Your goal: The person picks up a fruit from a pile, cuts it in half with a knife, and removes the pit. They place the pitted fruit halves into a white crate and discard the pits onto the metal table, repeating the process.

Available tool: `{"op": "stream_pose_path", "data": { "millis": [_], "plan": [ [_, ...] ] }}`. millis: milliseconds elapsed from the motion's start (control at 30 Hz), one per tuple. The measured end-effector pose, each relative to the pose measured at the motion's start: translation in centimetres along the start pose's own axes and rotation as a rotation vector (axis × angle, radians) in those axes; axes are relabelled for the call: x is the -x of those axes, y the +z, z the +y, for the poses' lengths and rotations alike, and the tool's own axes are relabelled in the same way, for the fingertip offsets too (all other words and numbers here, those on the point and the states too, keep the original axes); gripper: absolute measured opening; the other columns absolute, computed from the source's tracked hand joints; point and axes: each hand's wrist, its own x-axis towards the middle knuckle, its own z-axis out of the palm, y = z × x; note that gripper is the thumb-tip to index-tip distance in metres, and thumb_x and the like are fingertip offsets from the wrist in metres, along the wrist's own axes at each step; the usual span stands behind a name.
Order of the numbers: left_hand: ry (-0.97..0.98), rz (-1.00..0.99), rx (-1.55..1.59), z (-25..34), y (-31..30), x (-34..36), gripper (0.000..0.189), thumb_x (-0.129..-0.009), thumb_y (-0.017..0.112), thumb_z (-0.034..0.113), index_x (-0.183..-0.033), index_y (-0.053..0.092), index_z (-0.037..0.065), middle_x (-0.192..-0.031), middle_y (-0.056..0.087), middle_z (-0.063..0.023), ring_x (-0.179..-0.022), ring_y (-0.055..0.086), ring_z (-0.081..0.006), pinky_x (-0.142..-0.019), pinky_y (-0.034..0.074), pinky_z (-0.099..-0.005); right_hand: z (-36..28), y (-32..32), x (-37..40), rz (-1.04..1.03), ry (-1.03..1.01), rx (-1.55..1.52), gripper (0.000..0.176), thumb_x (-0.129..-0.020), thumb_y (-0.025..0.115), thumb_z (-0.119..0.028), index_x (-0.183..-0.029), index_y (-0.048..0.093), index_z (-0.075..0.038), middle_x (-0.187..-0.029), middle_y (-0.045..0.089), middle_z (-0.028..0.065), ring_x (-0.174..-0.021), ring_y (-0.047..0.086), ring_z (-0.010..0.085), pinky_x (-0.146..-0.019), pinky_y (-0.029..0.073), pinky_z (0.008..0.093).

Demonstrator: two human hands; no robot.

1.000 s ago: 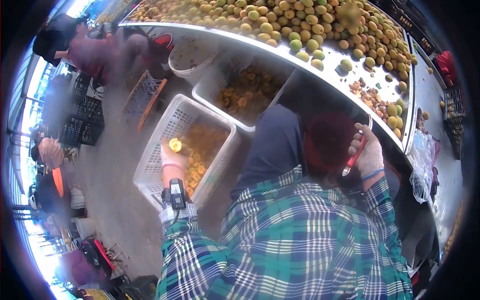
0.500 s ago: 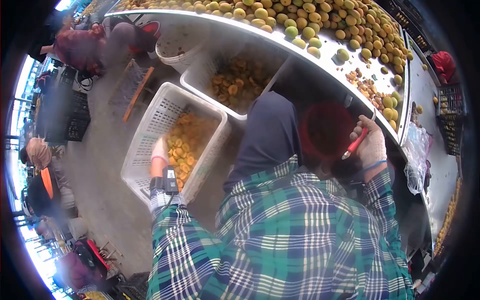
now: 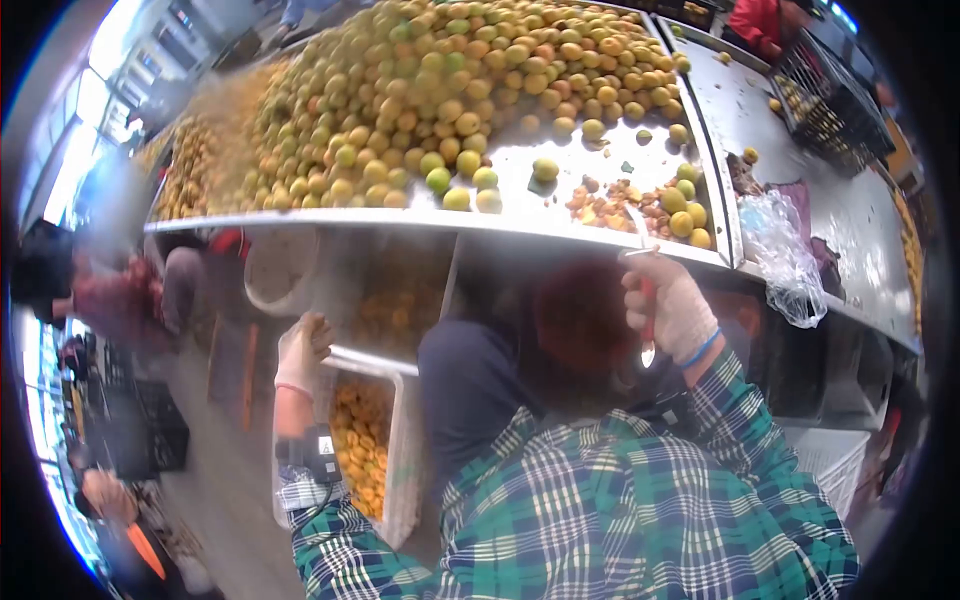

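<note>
My left hand (image 3: 304, 352), in a pale glove, is raised over the edge of a white basket (image 3: 403, 470) of halved orange fruit (image 3: 361, 440). Its fingers are curled, and anything between them is too small to make out. My right hand (image 3: 672, 305), gloved with a blue band at the wrist, grips a red-handled tool (image 3: 648, 318) just below the table's front edge. Whole yellow-green fruit (image 3: 420, 110) is heaped on the metal table (image 3: 520, 222). Close above my right hand lie a pile of pits and scraps (image 3: 605, 203) and several whole fruits.
Another basket (image 3: 375, 357) of halved fruit stands under the table edge, beside a white bucket (image 3: 281, 268). A clear plastic bag (image 3: 785, 255) hangs at the right. Black crates (image 3: 835, 100) and people (image 3: 765, 25) are farther off, one in red.
The view has swung up toward the table. My left hand has come up out of the basket of halved fruit, fingers now curled. My right hand still holds the red-handled tool.
</note>
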Motion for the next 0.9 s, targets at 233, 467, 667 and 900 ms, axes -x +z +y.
{"op": "stream_pose_path", "data": {
  "millis": [233,467,667,900],
  "plan": [
    [0.482,-0.252,-0.65,10.7,9.3,-8.4,0.028,-0.093,0.055,0.026,-0.096,0.065,0.0,-0.073,0.057,-0.0008,-0.066,0.047,-0.0095,-0.062,0.042,-0.0266,-2.7,-1.4,-0.8,-0.087,-0.141,-0.136,0.025,-0.089,0.058,-0.017,-0.11,0.054,-0.004,-0.079,0.051,0.0015,-0.051,0.047,0.0094,-0.043,0.041,0.0266],
    [0.321,-0.004,-1.462,15.3,17.2,-10.1,0.038,-0.089,0.054,0.04,-0.104,0.068,0.008,-0.101,0.068,-0.0165,-0.099,0.063,-0.0347,-0.087,0.047,-0.0413,-7.6,0.5,-5.0,-0.094,-0.277,-0.152,0.031,-0.094,0.057,-0.025,-0.113,0.054,0.0,-0.075,0.052,0.0002,-0.049,0.048,0.0066,-0.041,0.041,0.0225],
    [0.218,0.152,-1.774,14.9,23.0,-10.3,0.053,-0.08,0.061,0.053,-0.1,0.07,0.004,-0.105,0.068,-0.0176,-0.102,0.064,-0.0321,-0.088,0.048,-0.0378,-8.3,1.5,-8.2,-0.062,-0.223,0.003,0.029,-0.097,0.05,-0.027,-0.114,0.056,-0.003,-0.069,0.051,-0.0019,-0.047,0.049,0.0075,-0.04,0.041,0.0211],
    [0.191,0.134,-1.738,15.7,24.8,-8.9,0.045,-0.081,0.062,0.039,-0.106,0.066,0.001,-0.109,0.065,-0.0225,-0.103,0.063,-0.0343,-0.087,0.049,-0.0383,-8.7,1.1,-9.2,-0.002,-0.164,-0.129,0.018,-0.092,0.061,-0.026,-0.092,0.056,-0.008,-0.064,0.051,-0.0029,-0.042,0.045,0.0032,-0.034,0.037,0.0197]
  ]
}}
